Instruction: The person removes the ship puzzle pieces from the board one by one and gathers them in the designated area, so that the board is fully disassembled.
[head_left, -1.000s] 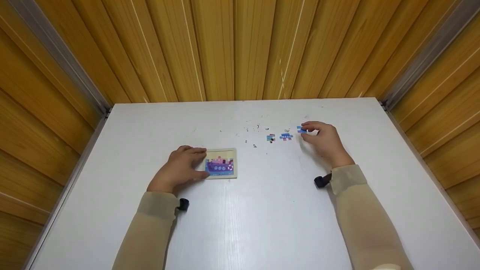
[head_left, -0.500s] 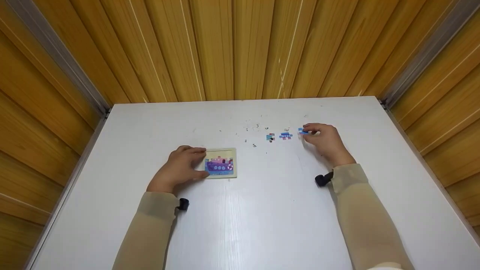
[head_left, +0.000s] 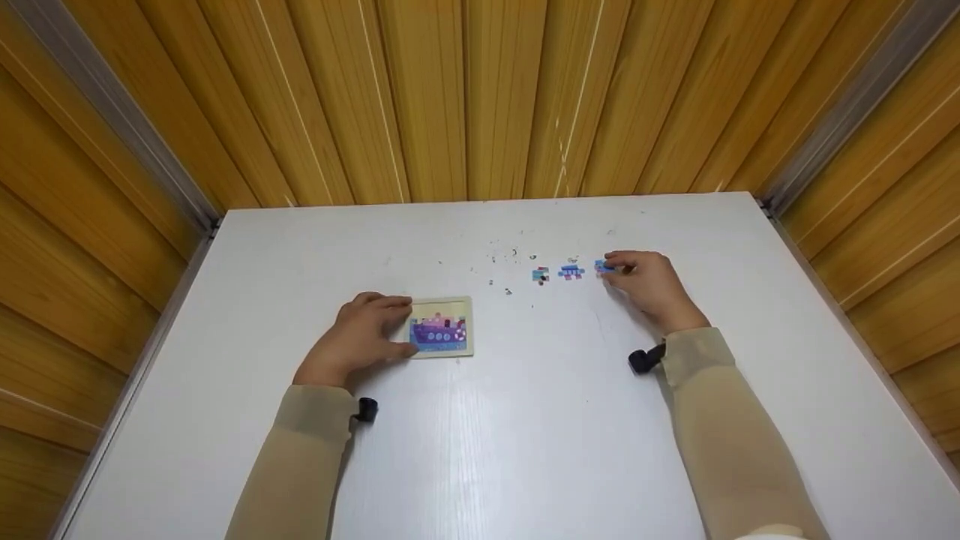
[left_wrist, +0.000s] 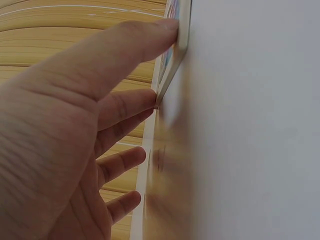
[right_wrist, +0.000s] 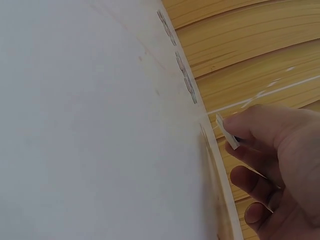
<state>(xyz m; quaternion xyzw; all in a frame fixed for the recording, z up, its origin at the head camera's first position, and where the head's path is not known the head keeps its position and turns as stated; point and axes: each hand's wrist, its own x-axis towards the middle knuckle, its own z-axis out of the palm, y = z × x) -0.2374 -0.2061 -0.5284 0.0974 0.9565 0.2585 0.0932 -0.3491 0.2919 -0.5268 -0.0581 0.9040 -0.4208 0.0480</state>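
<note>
My left hand (head_left: 358,332) holds the left end of a small framed jigsaw puzzle (head_left: 472,326) showing a purple boat. In the left wrist view the thumb (left_wrist: 135,42) lies on the puzzle's near edge and the index finger touches its corner, while the other fingers spread apart. My right hand (head_left: 651,287) pinches a blue and pink puzzle piece (head_left: 601,268) between thumb and forefinger. Seen edge-on in the right wrist view, that piece (right_wrist: 227,132) is raised off the table. Left of it lie a blue striped piece (head_left: 571,272) and a teal piece (head_left: 540,275).
Dark specks and scuffs (head_left: 508,291) mark the white table (head_left: 517,435) near the loose pieces. Yellow wood-look panels (head_left: 435,97) wall in the back and both sides. Each wrist carries a small black camera (head_left: 367,409).
My right hand has come slightly nearer with the pinched piece, whose angle in the fingers has changed. The left hand and the framed puzzle have stayed put.
</note>
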